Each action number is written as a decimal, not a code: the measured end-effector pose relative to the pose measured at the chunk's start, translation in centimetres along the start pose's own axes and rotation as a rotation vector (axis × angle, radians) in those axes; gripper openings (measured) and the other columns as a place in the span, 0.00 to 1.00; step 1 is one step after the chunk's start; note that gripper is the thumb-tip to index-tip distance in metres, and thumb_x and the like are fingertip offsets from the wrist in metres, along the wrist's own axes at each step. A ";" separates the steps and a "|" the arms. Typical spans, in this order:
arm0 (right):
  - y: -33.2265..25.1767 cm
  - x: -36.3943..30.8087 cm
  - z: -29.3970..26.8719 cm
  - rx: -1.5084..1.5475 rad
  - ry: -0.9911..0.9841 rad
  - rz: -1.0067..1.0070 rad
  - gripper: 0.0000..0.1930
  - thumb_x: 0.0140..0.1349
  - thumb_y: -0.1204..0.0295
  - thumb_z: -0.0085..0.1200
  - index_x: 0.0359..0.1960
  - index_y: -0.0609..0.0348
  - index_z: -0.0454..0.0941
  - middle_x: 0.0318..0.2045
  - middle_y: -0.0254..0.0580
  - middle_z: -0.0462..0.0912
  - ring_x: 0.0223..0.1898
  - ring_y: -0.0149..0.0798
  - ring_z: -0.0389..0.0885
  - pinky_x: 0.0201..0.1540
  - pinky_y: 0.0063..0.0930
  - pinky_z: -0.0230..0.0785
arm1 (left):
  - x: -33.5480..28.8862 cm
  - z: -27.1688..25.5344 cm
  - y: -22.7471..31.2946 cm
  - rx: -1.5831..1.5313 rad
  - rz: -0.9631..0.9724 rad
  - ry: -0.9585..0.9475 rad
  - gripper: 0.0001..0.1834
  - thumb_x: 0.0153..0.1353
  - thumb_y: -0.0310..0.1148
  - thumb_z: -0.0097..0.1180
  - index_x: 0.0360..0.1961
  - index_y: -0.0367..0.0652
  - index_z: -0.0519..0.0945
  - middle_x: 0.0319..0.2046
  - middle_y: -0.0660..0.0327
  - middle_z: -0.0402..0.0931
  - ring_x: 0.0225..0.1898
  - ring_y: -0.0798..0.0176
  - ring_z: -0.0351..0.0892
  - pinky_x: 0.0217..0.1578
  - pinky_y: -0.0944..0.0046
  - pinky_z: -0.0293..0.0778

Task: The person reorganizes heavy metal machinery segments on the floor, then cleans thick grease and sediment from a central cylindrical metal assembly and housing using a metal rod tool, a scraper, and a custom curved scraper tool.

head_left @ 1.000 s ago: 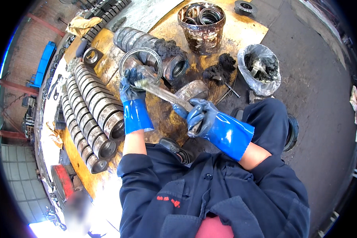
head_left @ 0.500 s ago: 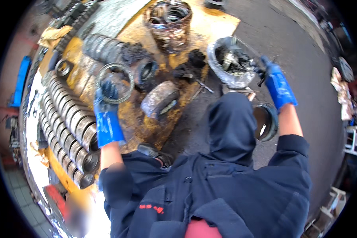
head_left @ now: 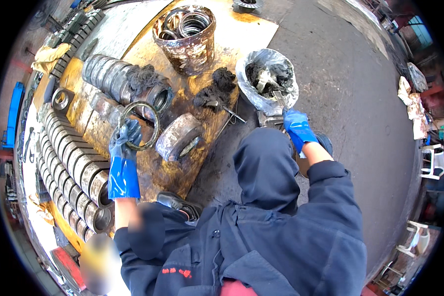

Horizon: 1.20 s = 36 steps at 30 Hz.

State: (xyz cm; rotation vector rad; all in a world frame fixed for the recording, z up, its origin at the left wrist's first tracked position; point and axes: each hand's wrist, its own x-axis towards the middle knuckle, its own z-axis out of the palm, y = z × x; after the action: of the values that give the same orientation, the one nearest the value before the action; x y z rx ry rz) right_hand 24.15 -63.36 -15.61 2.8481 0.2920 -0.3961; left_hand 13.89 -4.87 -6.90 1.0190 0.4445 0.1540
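Note:
My left hand (head_left: 125,139), in a blue rubber glove with a dark dirty palm, grips a thin metal ring (head_left: 157,123) by its near left side. The ring is held over the worktable. My right hand (head_left: 299,127), gloved alike, is closed around a flat-ended tool (head_left: 279,98), perhaps a brush or scraper. The tool's end is at the near rim of a plastic-lined bin (head_left: 247,90) with dark greasy waste in it. Beside the held ring, a thick grimy ring (head_left: 178,135) sits on the table.
Stacked metal rollers (head_left: 79,160) line the table's left side. Grimy cylinders (head_left: 113,79) lie behind the held ring. A greasy bucket of rings (head_left: 187,54) stands at the far side. Dark rags (head_left: 214,91) and a T-shaped metal tool (head_left: 234,114) lie near the table's right edge.
My right hand has moved left and nearer to me, bringing the tool to the bin's near rim. The ring in my left hand has tilted and shows more of its edge. The whole view has shifted.

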 end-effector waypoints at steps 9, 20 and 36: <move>5.9 -3.4 -3.4 0.163 -0.051 -0.100 0.13 0.67 0.66 0.47 0.48 0.55 0.78 0.43 0.52 0.84 0.47 0.51 0.83 0.46 0.44 0.75 | -0.5 3.7 -2.0 0.005 -0.046 -0.033 0.13 0.65 0.30 0.57 0.49 0.39 0.78 0.44 0.49 0.83 0.37 0.54 0.86 0.30 0.62 0.81; -13.0 -4.0 -26.3 1.480 -0.164 -0.078 0.17 0.68 0.53 0.53 0.43 0.52 0.83 0.33 0.31 0.86 0.25 0.21 0.78 0.21 0.16 0.65 | 0.3 1.8 -5.6 0.703 0.164 -0.240 0.20 0.59 0.26 0.64 0.53 0.36 0.78 0.44 0.60 0.83 0.44 0.68 0.79 0.48 0.68 0.74; -17.6 -4.8 -22.2 1.280 -0.362 -0.546 0.24 0.70 0.49 0.45 0.44 0.56 0.85 0.27 0.30 0.85 0.22 0.20 0.70 0.24 0.15 0.60 | -3.9 3.8 -2.9 0.825 0.123 0.017 0.24 0.64 0.43 0.58 0.53 0.34 0.76 0.38 0.59 0.81 0.37 0.63 0.79 0.39 0.63 0.74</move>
State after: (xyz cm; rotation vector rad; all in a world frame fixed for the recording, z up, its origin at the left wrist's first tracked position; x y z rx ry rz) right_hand 20.93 -41.35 2.63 3.6677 1.0556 -1.7062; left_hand 11.83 -10.68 -6.57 1.8576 0.4687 0.0864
